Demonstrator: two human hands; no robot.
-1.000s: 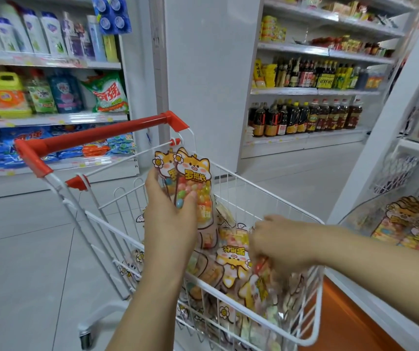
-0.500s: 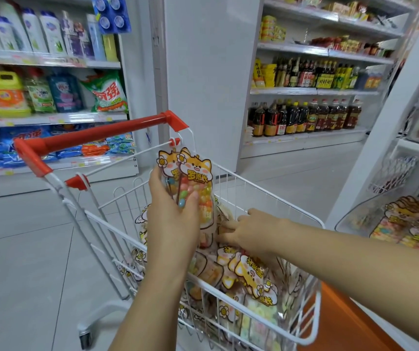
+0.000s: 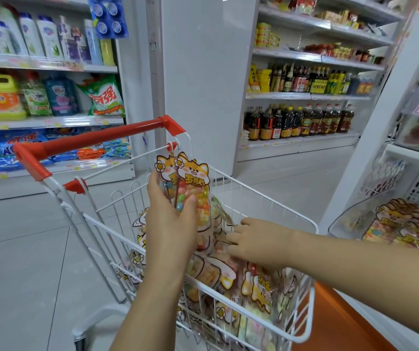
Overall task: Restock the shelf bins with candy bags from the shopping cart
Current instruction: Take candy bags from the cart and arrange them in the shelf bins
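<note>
Store aisle; shopping cart [image 3: 96, 139] centred. Left grip [image 3: 170, 224] clamps two upright candy bags [image 3: 195, 178] above it. Right grip [image 3: 259, 241], empty, fingers loose on its pile; I'd say it's nearer the shelf bin [image 3: 350, 219] right of the cart.

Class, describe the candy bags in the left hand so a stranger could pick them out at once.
Find the white wire shopping cart with the red handle in the aisle. Above its basket, the left hand grips candy bags upright. Unlike the heaped bags lying in the cart, these stand raised, cat faces on top.
</note>
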